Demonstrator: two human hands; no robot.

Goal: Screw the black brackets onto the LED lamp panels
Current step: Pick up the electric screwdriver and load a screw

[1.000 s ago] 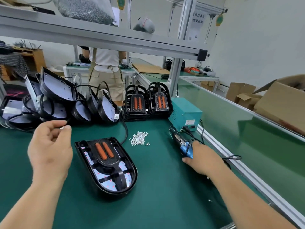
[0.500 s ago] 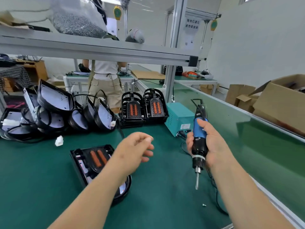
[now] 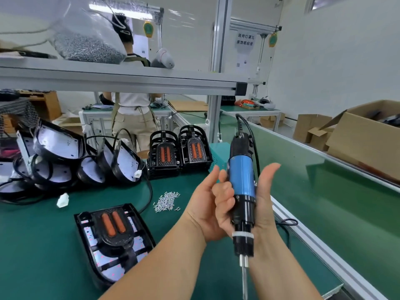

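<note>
Left of the fingers (image 3: 225, 189), lamp panel (image 3: 112, 234)

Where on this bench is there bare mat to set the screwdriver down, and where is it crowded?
Bare mat lies left of the near lamp panel, in front of the white connector; the green belt beyond the rail is bare too. Crowded: the back left heap of panels, stacked brackets and screw pile.

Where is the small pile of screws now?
In the head view, the screw pile lies mid-table on the green mat, between the near lamp panel and the bracket stacks.
</note>
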